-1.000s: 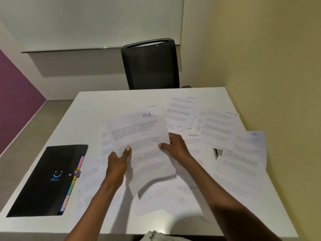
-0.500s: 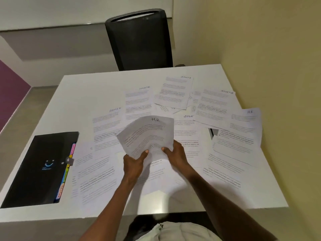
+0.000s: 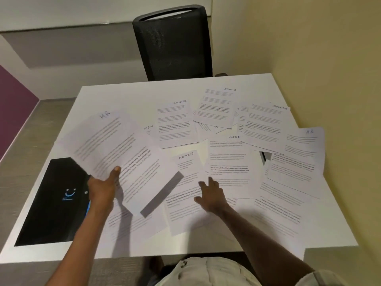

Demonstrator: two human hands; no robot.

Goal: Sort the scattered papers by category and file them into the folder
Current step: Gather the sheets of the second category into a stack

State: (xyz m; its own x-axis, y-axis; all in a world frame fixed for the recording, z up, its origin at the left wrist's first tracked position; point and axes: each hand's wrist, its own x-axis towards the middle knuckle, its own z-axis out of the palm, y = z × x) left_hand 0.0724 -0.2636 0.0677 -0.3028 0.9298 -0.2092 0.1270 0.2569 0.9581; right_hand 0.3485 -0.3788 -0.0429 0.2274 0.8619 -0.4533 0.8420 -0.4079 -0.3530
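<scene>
the black folder lies at the desk left edge. left hand pinches the hr sheets, now alone and swung leftward. right hand, fingers spread, has let go and hovers over scattered papers reaching the right edge.

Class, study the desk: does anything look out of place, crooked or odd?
Yes. The loose papers lie overlapped at mixed angles across the table, SPORTS, ADMIN and HR sheets mingled. An HR sheet at the right edge overhangs the table. The black folder lies closed.
</scene>
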